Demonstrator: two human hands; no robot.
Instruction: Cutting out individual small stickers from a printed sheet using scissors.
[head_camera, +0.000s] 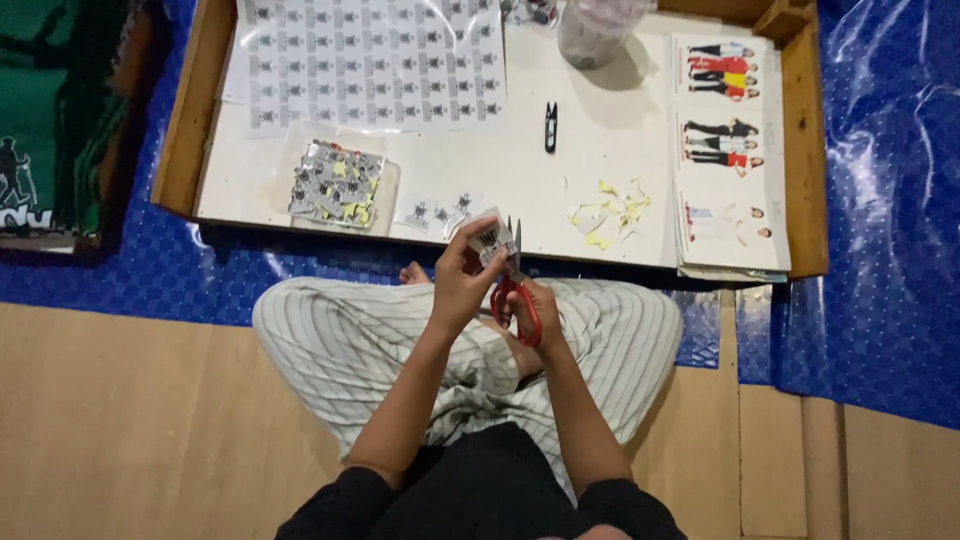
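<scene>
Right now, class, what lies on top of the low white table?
On the white table: a printed sticker sheet, a pile of cut stickers, small black snips, yellow paper scraps and stacked picture sheets. Whatever lies beneath those sheets is covered.

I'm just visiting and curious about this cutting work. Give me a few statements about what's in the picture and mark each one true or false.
1. The right hand holds red-handled scissors. True.
2. The left hand holds a small printed paper piece at the scissor blades. True.
3. The small black snips are in the left hand. False: they lie untouched on the white board.
4. The yellow paper scraps lie on the blue floor covering. False: they lie on the white board, left of the stack of picture sheets.
5. A pile of cut pieces sits below the large uncut printed sheet. True.
</scene>
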